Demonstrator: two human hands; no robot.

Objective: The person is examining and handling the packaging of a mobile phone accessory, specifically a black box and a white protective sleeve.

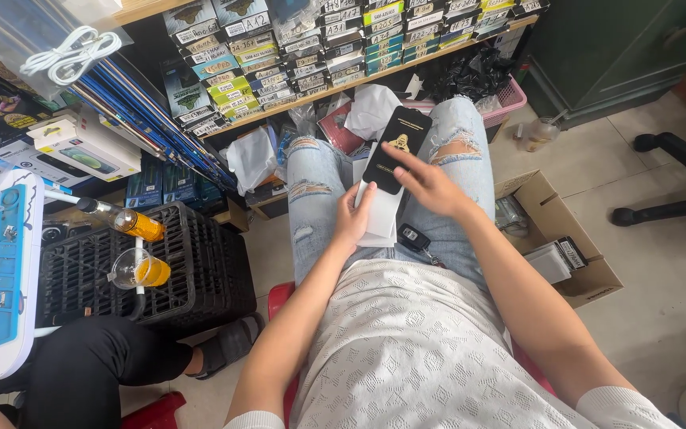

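While held over the lap, black packet [395, 151] under right hand [430, 184] fingers

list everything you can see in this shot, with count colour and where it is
flat packet: one, black with a gold emblem, over the lap, on top of the stack
white packets: small stack, count unclear, on the lap under the black one
car key fob: one, black, on the right thigh
cardboard box: one, brown, floor at right
plastic crate: one, black, floor at left
bottle: one, amber liquid, lying on the crate
cup: one, clear with orange drink, on the crate
boxed stock: many, mixed colours, shelf at top
basket: one, pink, beyond the knees
left hand: holds the stack's left edge
right hand: fingers on the black packet
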